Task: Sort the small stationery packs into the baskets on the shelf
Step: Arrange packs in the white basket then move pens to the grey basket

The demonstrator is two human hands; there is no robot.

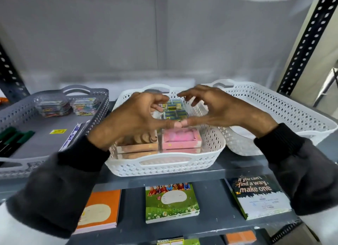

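Observation:
A white middle basket [164, 168] on the shelf holds a pink pack [180, 139], a tan pack [139, 148] and small green-and-yellow packs [174, 110] at its back. My left hand [133, 120] and my right hand [221, 110] hover over this basket, thumbs touching above the pink pack. Fingers of both hands are curled and spread, and I see nothing gripped in either. The left hand hides part of the tan pack.
A grey basket [16, 114] on the left holds clear packs of coloured clips [54, 105], green markers [12, 137] and a yellow label. A white basket [292, 105] stands at the right. Notebooks [172, 201] lie on the lower shelf. Black uprights frame the shelf.

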